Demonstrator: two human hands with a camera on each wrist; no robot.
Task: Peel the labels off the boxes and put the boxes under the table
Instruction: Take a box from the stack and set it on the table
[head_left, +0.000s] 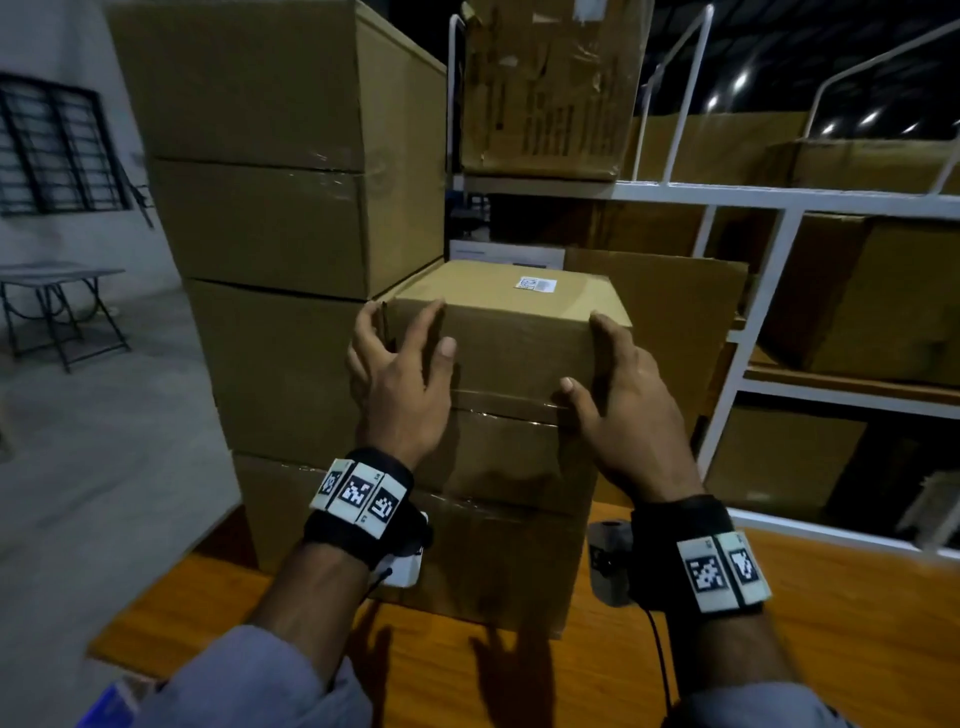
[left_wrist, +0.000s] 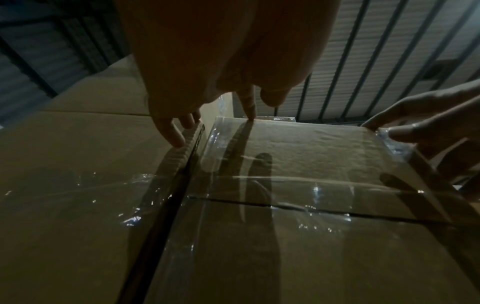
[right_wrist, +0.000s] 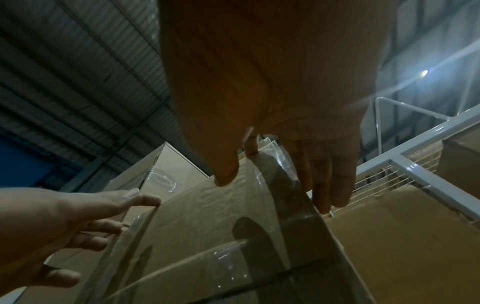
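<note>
A small brown cardboard box (head_left: 509, 343) tops a stack of taped boxes (head_left: 493, 561) on the orange table (head_left: 779, 649). A white printed label (head_left: 535, 284) is stuck on its top face, near the back. My left hand (head_left: 402, 364) is at the box's left front corner, fingers spread, thumb on the front face. In the left wrist view its fingertips (left_wrist: 171, 131) touch the box's (left_wrist: 298, 148) left edge. My right hand (head_left: 618, 374) is at the right front corner, thumb on the front, straight fingers (right_wrist: 332, 185) down the right side.
A tall stack of large cartons (head_left: 270, 208) stands tight against the small box's left side. A flat cardboard sheet (head_left: 675, 301) leans behind it. A white metal rack (head_left: 753, 197) with more cartons fills the right. A folding table (head_left: 57, 280) stands far left on the concrete floor.
</note>
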